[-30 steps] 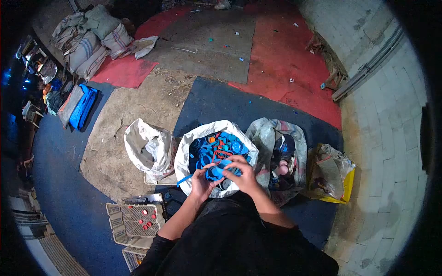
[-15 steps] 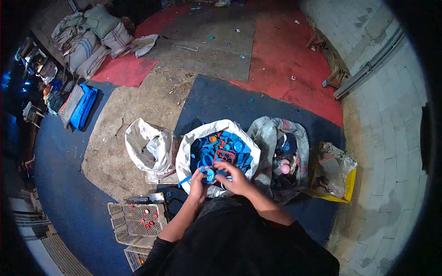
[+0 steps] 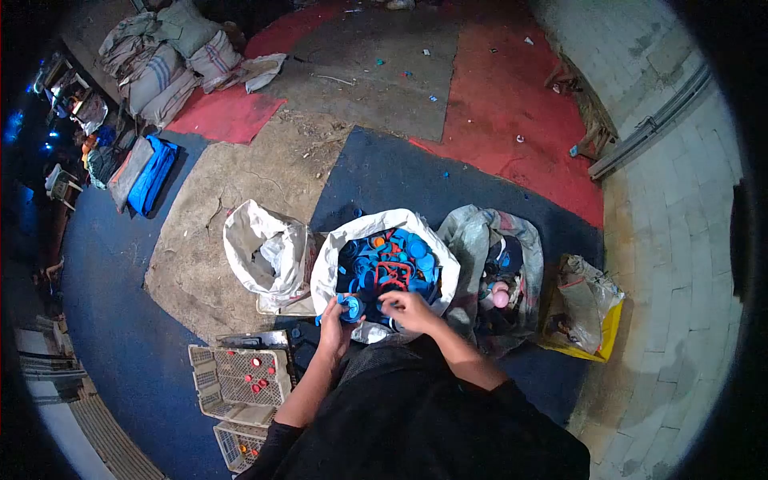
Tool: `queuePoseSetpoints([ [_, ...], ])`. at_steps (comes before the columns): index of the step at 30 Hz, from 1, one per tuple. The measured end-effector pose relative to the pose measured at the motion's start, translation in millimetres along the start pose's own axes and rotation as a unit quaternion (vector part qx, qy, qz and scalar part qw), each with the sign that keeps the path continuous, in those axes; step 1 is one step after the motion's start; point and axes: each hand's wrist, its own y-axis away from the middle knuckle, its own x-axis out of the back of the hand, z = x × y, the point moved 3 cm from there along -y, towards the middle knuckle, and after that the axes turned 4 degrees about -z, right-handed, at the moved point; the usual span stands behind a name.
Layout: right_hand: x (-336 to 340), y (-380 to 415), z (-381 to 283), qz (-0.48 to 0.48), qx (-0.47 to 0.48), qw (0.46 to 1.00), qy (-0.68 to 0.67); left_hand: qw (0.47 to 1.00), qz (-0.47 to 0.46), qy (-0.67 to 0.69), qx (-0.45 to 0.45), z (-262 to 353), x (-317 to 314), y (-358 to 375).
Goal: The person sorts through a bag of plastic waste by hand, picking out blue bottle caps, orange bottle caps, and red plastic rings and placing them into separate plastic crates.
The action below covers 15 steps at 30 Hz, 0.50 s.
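Note:
My left hand (image 3: 334,322) is closed around a round blue plastic lid (image 3: 351,309), held over the near rim of a white sack (image 3: 323,276). Inside that sack lie many blue plastic caps and pieces (image 3: 416,246), with a red plastic frame (image 3: 393,276) and an orange cap (image 3: 378,242) among them. To the right of the lid, apart from it, my right hand (image 3: 412,313) hovers over the sack's near side. Its fingers are curled together in a pinch, and whatever they hold is too small to make out.
Left stands a white sack (image 3: 240,240) with pale material inside. On the right are a grey sack (image 3: 460,240) holding a pink item (image 3: 500,298) and a yellow container (image 3: 612,324). Crates (image 3: 210,382) with red caps sit at lower left. A block wall (image 3: 680,240) bounds the right.
My right hand has drawn away from the blue lid, widening the gap between my hands. My left hand has shifted slightly left with the lid. The camera view has moved a little.

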Motion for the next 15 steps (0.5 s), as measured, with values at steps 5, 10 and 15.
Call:
queuePoseSetpoints([
  [5, 72, -29, 11, 0.281, 0.030, 0.942, 0.183, 1.000, 0.001, -0.015, -0.004, 1, 5, 4],
  [10, 78, -37, 34, 0.147, -0.055, 0.895, 0.417, 1.000, -0.002, -0.003, 0.003, -3, 0, 5],
  [15, 47, -15, 21, 0.115, -0.026, 0.897, 0.425, 1.000, -0.013, -0.001, 0.012, -5, -2, 3],
])
